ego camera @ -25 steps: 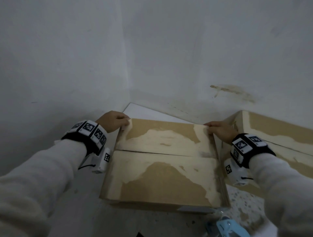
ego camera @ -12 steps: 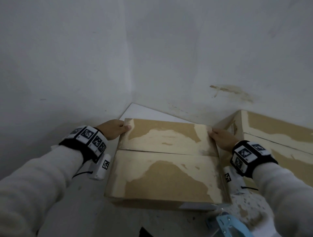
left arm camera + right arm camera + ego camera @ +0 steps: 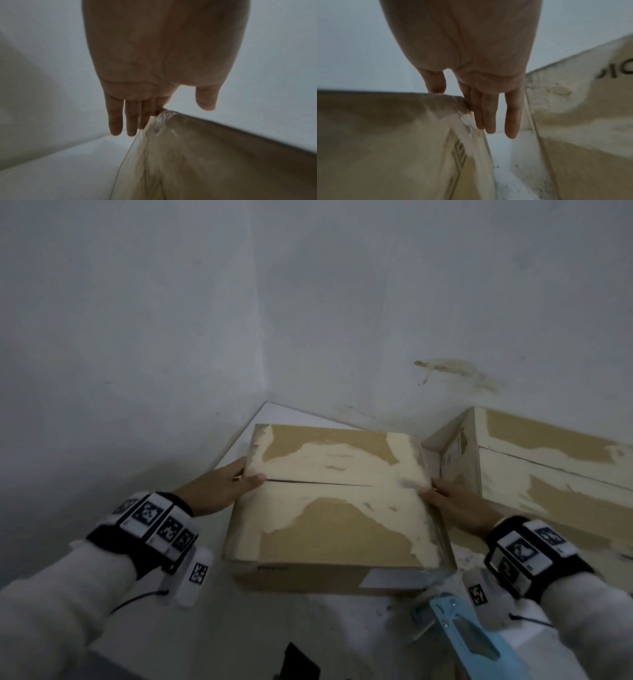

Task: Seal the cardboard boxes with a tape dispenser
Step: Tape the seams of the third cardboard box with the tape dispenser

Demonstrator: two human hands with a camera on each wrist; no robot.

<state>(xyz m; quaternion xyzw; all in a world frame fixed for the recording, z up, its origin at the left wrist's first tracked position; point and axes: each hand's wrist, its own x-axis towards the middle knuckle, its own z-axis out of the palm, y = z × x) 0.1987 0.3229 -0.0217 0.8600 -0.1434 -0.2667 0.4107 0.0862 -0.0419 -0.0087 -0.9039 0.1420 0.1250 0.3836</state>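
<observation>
As the head view is looked at, the box (image 3: 337, 508) is seen nearer the person than a second ago, and both hands have slid from its far corners to the middle of its sides. The left hand (image 3: 219, 491) is laid on the left side, thumb over the top by the seam (image 3: 318, 482). The right hand (image 3: 455, 503) is laid on the right side. The flaps are shut, but no tape is seen on the seam, so it is judged that the box has only been pulled into place and sealing is still to be done. The dispenser (image 3: 459, 631), blue, is left on the counter (image 3: 239, 638) near the right wrist, held by nobody. A second box (image 3: 548, 474) is seen to the right.

From the left wrist, the fingers (image 3: 116, 119) are shown straight and flat beside the box (image 3: 214, 155) edge, not curled. That cannot be told from the head view.

From the right wrist, straight fingers (image 3: 489, 115) are shown too, in the gap between the box (image 3: 393, 135) and the second box (image 3: 582, 121). Printed letters on the second box are seen only here. The dispenser is not shown in either wrist view.
</observation>
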